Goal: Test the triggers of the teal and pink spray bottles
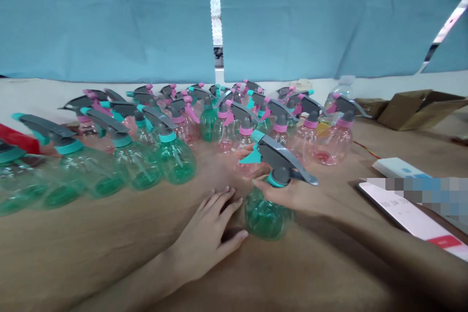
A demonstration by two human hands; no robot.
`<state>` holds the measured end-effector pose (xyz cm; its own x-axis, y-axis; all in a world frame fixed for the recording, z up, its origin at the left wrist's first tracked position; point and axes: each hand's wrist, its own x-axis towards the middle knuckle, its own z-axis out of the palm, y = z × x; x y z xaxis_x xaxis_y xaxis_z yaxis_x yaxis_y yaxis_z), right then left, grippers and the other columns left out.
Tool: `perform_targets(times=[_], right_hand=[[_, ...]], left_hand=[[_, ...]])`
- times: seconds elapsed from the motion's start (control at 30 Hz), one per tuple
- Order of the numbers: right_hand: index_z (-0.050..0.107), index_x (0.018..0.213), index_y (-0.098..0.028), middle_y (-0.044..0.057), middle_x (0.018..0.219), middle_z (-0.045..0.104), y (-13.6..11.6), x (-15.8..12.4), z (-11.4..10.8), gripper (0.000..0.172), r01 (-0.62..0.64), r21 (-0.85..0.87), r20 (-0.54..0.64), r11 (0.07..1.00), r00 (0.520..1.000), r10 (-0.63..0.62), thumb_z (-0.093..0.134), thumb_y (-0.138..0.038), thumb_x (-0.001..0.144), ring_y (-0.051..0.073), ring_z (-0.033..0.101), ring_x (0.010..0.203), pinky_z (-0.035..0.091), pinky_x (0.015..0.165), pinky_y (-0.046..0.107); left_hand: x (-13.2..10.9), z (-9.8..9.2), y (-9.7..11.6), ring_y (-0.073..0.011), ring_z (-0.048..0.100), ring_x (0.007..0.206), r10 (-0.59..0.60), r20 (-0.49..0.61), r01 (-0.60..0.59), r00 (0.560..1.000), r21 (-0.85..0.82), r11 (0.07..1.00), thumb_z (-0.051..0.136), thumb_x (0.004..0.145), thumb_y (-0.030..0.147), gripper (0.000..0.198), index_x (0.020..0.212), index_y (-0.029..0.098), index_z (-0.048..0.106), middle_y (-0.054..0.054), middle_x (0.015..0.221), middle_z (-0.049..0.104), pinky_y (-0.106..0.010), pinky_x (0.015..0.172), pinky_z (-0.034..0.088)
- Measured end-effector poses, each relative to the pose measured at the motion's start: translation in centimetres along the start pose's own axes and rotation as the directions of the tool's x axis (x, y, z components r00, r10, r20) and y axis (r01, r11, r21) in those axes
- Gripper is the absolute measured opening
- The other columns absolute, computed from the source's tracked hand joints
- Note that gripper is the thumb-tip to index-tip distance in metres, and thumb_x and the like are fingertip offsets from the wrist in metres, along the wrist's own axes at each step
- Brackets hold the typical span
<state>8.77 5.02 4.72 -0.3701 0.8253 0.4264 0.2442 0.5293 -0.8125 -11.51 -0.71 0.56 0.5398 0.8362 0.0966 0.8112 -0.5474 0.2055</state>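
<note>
A clear green spray bottle [268,214] with a grey and teal trigger head stands tilted slightly in front of me. My right hand [283,195] is wrapped round its neck, just below the trigger head. Left of that bottle, my left hand [208,234] lies flat on the table with its fingers spread, holding nothing. Its fingertips come close to the bottle's base; I cannot tell whether they touch. Beyond my left hand stands another green spray bottle [177,161], first in a row running left. Pink spray bottles [334,141] stand behind my right hand.
Many more green and pink spray bottles crowd the back of the brown table [146,239]. At right lie a lit phone [413,214] and a white and blue box [398,168]. An open cardboard box [413,109] sits behind them. A blue cloth [109,19] hangs at the back.
</note>
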Motion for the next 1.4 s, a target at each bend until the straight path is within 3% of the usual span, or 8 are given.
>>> perform_targets(times=[0.1, 0.2, 0.63, 0.97, 1.13, 1.23, 1.3, 1.4], right_hand=[[0.062, 0.1, -0.031, -0.001, 0.078, 0.063, -0.7, 0.2, 0.0, 0.027, 0.04, 0.008, 0.049, 0.999, 0.998, -0.04, 0.053, -0.02, 0.076, 0.017, 0.06, 0.061, 0.054, 0.056, 0.032], [0.058, 0.11, -0.031, 0.0, 0.08, 0.063, -1.2, 0.2, 0.0, 0.037, 0.027, 0.015, 0.013, 1.0, 1.0, -0.027, 0.053, -0.021, 0.075, 0.018, 0.06, 0.065, 0.054, 0.061, 0.034], [0.056, 0.113, -0.034, -0.001, 0.068, 0.059, -0.7, -0.1, 0.2, 0.04, -0.015, -0.088, -0.067, 0.996, 0.998, 0.009, 0.057, -0.02, 0.075, 0.02, 0.059, 0.058, 0.053, 0.051, 0.035], [0.061, 0.078, -0.029, 0.0, 0.071, 0.062, -0.9, -0.1, 0.0, 0.011, -0.011, -0.116, -0.027, 0.993, 1.0, 0.008, 0.056, -0.022, 0.073, 0.019, 0.06, 0.06, 0.053, 0.053, 0.033], [0.061, 0.078, -0.027, -0.001, 0.071, 0.064, -1.9, 0.0, -0.6, 0.014, -0.081, -0.015, 0.062, 0.997, 0.995, 0.081, 0.052, -0.021, 0.07, 0.019, 0.062, 0.068, 0.054, 0.063, 0.033], [0.058, 0.068, -0.027, -0.001, 0.073, 0.064, -2.2, 0.0, -0.9, 0.012, -0.082, 0.059, 0.128, 0.995, 0.989, 0.074, 0.049, -0.019, 0.069, 0.019, 0.063, 0.077, 0.053, 0.071, 0.033], [0.054, 0.061, -0.027, -0.002, 0.067, 0.06, -2.5, 0.0, -1.1, 0.012, -0.047, 0.088, 0.156, 0.995, 0.987, 0.033, 0.048, -0.018, 0.067, 0.017, 0.06, 0.073, 0.052, 0.067, 0.03], [0.047, 0.057, -0.025, -0.005, 0.056, 0.049, -3.0, 0.0, -1.3, 0.014, -0.023, 0.074, 0.132, 0.997, 0.991, 0.013, 0.049, -0.015, 0.065, 0.012, 0.044, 0.051, 0.041, 0.047, 0.025]], left_hand=[[0.1, 0.0, 0.0, -0.0313, 0.035, 0.133, -0.002, 0.007, 0.002, 1.0, 0.001, 1.0, 0.046, 0.092, 0.048, 0.055, 0.135, 0.015, 0.043, -0.015, 0.144, 0.041, -0.054, 0.107, 0.031], [0.0, 0.0, 0.1, -0.0312, 0.035, 0.133, -0.004, 0.008, 0.004, 1.0, -0.002, 1.0, 0.047, 0.092, 0.048, 0.055, 0.135, 0.015, 0.043, -0.015, 0.144, 0.04, -0.054, 0.107, 0.031], [0.0, 0.0, 0.1, -0.0299, 0.036, 0.132, 0.008, -0.007, -0.008, 1.0, 0.016, 1.0, 0.047, 0.091, 0.048, 0.052, 0.133, 0.017, 0.045, -0.014, 0.143, 0.042, -0.052, 0.106, 0.032], [-0.1, 0.2, -0.1, -0.0308, 0.035, 0.132, 0.01, -0.01, -0.01, 1.0, -0.004, 1.0, 0.047, 0.091, 0.048, 0.053, 0.134, 0.016, 0.044, -0.015, 0.143, 0.041, -0.053, 0.106, 0.031], [-0.1, 0.1, 0.0, -0.0306, 0.037, 0.132, 0.007, -0.022, -0.007, 1.0, -0.015, 1.0, 0.048, 0.091, 0.048, 0.051, 0.132, 0.017, 0.046, -0.014, 0.143, 0.042, -0.052, 0.106, 0.032], [-0.1, 0.1, 0.0, -0.0301, 0.036, 0.132, 0.008, -0.022, -0.008, 1.0, -0.005, 1.0, 0.047, 0.091, 0.048, 0.053, 0.134, 0.017, 0.044, -0.014, 0.142, 0.043, -0.051, 0.106, 0.032], [-0.1, 0.2, 0.0, -0.0299, 0.036, 0.132, 0.008, -0.024, -0.008, 1.0, 0.001, 1.0, 0.046, 0.091, 0.049, 0.054, 0.135, 0.017, 0.043, -0.014, 0.142, 0.043, -0.051, 0.107, 0.031], [-0.2, 0.2, -0.1, -0.0297, 0.035, 0.133, 0.009, -0.019, -0.009, 1.0, 0.006, 1.0, 0.046, 0.091, 0.05, 0.055, 0.135, 0.017, 0.043, -0.014, 0.143, 0.042, -0.051, 0.107, 0.031]])
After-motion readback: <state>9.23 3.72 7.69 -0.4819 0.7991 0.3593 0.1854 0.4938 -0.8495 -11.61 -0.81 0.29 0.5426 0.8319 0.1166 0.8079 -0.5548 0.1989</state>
